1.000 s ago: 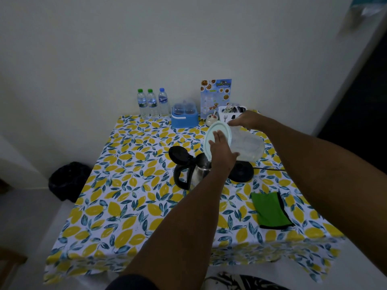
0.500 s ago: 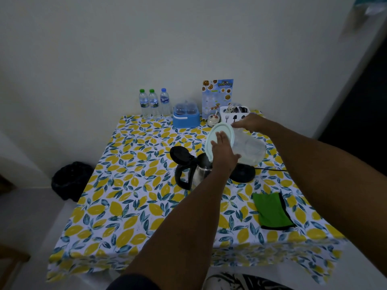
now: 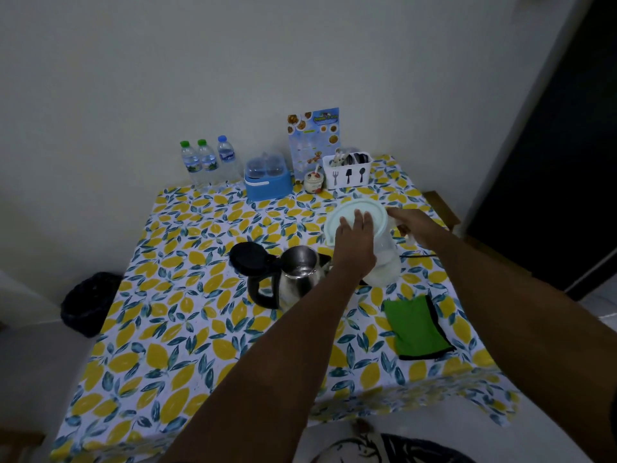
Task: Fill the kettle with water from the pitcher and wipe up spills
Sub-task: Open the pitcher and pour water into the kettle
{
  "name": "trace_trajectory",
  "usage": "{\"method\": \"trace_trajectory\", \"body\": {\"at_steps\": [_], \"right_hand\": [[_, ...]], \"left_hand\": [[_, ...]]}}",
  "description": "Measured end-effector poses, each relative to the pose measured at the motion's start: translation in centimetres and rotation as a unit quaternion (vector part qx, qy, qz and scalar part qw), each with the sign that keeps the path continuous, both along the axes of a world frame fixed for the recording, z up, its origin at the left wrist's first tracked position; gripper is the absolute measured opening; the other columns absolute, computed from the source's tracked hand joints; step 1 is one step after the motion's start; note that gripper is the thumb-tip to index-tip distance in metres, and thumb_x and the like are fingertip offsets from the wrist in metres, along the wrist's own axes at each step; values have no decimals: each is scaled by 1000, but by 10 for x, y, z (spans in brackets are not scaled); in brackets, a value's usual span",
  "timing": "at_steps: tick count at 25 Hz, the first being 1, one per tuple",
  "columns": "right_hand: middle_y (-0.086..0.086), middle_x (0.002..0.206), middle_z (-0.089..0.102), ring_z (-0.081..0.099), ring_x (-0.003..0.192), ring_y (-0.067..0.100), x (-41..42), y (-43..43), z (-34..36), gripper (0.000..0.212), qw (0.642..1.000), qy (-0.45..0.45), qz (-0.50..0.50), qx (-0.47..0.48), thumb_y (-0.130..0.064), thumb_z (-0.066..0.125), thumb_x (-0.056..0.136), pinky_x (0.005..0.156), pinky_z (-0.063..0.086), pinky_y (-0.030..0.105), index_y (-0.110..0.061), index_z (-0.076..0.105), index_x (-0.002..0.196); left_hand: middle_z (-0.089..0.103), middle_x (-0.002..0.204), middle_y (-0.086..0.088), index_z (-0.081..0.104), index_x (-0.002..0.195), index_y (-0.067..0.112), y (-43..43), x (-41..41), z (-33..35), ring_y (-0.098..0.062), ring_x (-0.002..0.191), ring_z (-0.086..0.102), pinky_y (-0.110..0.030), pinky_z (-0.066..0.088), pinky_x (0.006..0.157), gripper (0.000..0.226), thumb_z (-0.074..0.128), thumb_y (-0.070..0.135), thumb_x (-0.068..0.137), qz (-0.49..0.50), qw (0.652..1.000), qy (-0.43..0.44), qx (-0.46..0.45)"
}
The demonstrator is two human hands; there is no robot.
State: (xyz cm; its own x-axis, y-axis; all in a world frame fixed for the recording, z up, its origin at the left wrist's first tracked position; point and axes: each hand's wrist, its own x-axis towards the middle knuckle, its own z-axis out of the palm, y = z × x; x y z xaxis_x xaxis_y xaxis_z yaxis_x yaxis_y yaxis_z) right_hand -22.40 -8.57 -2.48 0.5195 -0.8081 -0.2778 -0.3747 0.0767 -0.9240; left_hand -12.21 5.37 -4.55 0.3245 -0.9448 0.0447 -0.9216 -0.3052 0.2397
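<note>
A steel kettle (image 3: 298,272) with a black handle stands mid-table, its black lid (image 3: 248,259) flipped open to the left; some water shows inside. Just right of it is a clear plastic pitcher (image 3: 384,262) with a pale green lid (image 3: 347,215), nearly upright and tilted slightly left. My left hand (image 3: 355,243) lies flat with fingers on that lid. My right hand (image 3: 415,228) grips the pitcher from its far right side, where the handle is hidden. A folded green cloth (image 3: 415,327) lies on the table right of the kettle, closer to me.
At the back edge stand three water bottles (image 3: 207,160), a blue container (image 3: 267,182), a small jar (image 3: 314,180), a menu card (image 3: 314,138) and a white cutlery holder (image 3: 347,173). A black bin (image 3: 88,304) sits on the floor left of the table.
The pitcher has swung back from a steep pouring tilt over the kettle towards upright and moved a little right. Both hands stayed on it.
</note>
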Motion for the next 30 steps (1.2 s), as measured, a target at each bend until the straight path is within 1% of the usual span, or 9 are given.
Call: {"method": "trace_trajectory", "body": {"at_steps": [7,10,13,17,20,23,27,29,30], "right_hand": [[8,64,40,35,53,17,-62,-66,-46,22,991,-35,-102,77,-28,58,97,52,28,29,-9,57,87],[0,63,48,46,49,12,-85,-90,-65,25,983,-60,-142,104,-22,57,97,48,35,23,-14,59,74],[4,63,43,38,51,15,-101,-106,-88,28,981,-68,-150,105,-20,55,98,51,30,26,-15,60,71],[10,72,44,37,57,16,-115,-128,-114,28,987,-61,-125,84,-20,47,101,57,31,29,-1,67,97],[22,85,55,47,62,22,-128,-134,-131,46,994,-28,-102,37,-24,42,103,60,40,33,18,57,116],[33,101,65,62,83,33,-135,-132,-134,46,995,17,-94,-30,-32,46,102,77,49,42,11,63,106],[9,114,68,60,106,18,-140,-104,-118,23,964,32,-179,-196,-33,53,98,84,42,22,-17,66,107],[-2,125,61,51,118,6,-140,-71,-113,34,937,21,-171,-304,-33,59,94,98,34,6,-14,62,122],[-2,129,58,46,125,6,-137,-52,-112,42,921,31,-153,-358,-31,64,91,106,29,7,-11,59,129]], "left_hand": [[13,163,-13,7,154,11,-82,-33,-21,-44,146,16,-53,27,115,104,74,41,80,-113,991,-37,55],[16,162,-13,10,154,11,-112,-49,-35,-43,146,18,-52,28,115,101,71,46,81,-152,985,-45,68],[19,161,-14,13,153,9,-130,-61,-51,-42,145,20,-51,28,115,97,69,46,83,-184,978,-71,72],[23,160,-15,18,151,7,-143,-72,-63,-40,145,24,-50,31,114,90,66,47,85,-201,973,-99,54],[25,158,-16,22,150,7,-145,-85,-69,-39,143,28,-49,35,111,84,62,47,88,-216,969,-110,42],[26,159,-13,25,150,9,-143,-85,-69,-36,145,26,-47,35,111,80,59,47,89,-219,970,-97,30],[31,158,-8,34,148,8,-129,-72,-62,-27,147,26,-46,29,117,66,58,38,93,-222,975,-12,-11],[34,157,-8,36,147,8,-108,-62,-59,-25,146,28,-43,27,120,61,56,32,95,-207,977,28,-54],[36,156,-8,37,146,8,-94,-55,-58,-24,146,29,-41,26,120,59,56,30,95,-196,977,39,-75]]}}
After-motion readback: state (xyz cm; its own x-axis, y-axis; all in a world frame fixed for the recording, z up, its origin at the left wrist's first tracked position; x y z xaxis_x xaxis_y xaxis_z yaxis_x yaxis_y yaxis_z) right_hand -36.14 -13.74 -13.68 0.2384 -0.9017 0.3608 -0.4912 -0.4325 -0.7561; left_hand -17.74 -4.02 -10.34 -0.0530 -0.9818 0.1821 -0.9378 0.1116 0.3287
